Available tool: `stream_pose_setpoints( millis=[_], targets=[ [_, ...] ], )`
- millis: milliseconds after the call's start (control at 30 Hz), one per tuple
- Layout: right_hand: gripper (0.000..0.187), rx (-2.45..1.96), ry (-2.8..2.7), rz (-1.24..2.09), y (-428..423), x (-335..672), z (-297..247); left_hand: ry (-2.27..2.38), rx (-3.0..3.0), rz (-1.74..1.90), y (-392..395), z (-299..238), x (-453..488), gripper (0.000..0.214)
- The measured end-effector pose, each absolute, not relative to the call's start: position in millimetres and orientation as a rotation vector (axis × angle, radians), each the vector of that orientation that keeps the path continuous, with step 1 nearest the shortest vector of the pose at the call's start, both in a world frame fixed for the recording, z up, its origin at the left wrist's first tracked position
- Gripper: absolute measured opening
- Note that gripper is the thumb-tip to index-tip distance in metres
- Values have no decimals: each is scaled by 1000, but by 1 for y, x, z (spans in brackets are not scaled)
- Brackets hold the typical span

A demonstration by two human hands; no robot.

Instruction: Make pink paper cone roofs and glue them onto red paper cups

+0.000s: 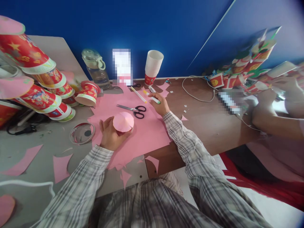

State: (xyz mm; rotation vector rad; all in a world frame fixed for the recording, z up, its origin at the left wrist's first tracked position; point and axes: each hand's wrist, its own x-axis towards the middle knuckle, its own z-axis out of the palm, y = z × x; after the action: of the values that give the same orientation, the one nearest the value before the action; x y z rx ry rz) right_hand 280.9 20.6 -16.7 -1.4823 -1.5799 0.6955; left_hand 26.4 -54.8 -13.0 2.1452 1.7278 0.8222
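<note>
My left hand (pixel 111 135) is wrapped round a cup topped with a pink paper cone (pixel 123 122), held over the big pink paper sheet (pixel 142 133). Farther back on the sheet, my right hand (pixel 161 106) is closed on a white marker with a green end (pixel 154 99). Black-handled scissors (pixel 135 110) lie shut on the pink sheet between my two hands. A white stick-like pen with a yellow tip (pixel 138 94) lies just behind the scissors.
Red paper cups (pixel 42 91) are piled at the left, with a tape roll (pixel 82 133) in front. A water bottle (pixel 96 68) and a cup stack (pixel 153 65) stand by the blue wall. Pink scraps (pixel 60 166) litter the table. Another person's arm (pixel 275 118) reaches in at the right.
</note>
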Motion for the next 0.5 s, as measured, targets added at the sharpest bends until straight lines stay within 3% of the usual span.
stream_pose_setpoints(
  millis=[500],
  targets=[
    [37,-1146,-1261,951,24,275,-41,1734,2203,842,-56,-14,27,68]
  ],
)
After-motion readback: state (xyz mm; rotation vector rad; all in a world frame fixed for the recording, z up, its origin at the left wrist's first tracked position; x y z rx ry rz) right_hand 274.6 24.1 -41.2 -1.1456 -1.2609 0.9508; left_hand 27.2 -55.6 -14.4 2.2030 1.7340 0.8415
